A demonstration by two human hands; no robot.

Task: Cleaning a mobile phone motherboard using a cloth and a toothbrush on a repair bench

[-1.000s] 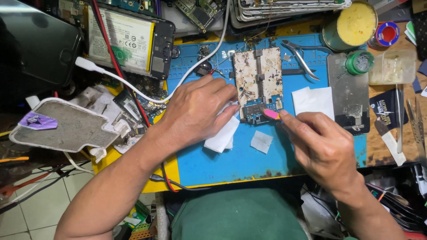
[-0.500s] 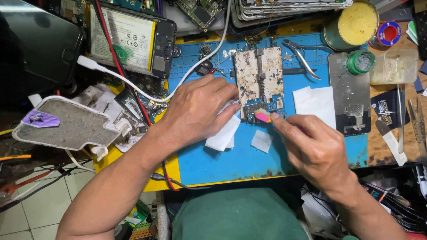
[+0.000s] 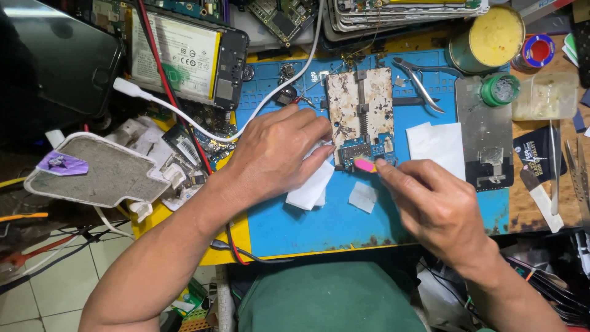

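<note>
Board (image 3: 373,149): a small blue circuit board, clamped at the lower end of the holder, near the middle of the blue mat.
Screen (image 3: 52,58): dark, at the far left top, beside the open phone.
Grey pad (image 3: 92,169): dirty, flat, on the left tabletop, with a purple piece on its left end.
Open phone (image 3: 187,55): lies with its back off, the battery showing, left of the mat; a red wire and a white cable cross it.
Mat (image 3: 319,227): blue, covers the middle of the tabletop, with a yellow edge under it.
Left hand (image 3: 276,154): palm down on the mat, fingers loosely bent, the fingertips on a white tissue (image 3: 310,187) just left of the holder.
Holder (image 3: 361,107): rusty metal plate with a slot, upright on the mat, the board at its bottom.
Eraser (image 3: 365,165): pink, its tip touching the lower edge of the board.
Right hand (image 3: 439,206): thumb and fingers pinching the eraser, coming from the lower right.
White squares: one small (image 3: 362,197) below the board, one larger (image 3: 437,144) right of it.
Pliers (image 3: 418,80): on the mat, right of the holder.
Metal plate (image 3: 488,141): at the right edge of the mat.
Tin (image 3: 485,40): round, with yellow paste, top right.
</note>
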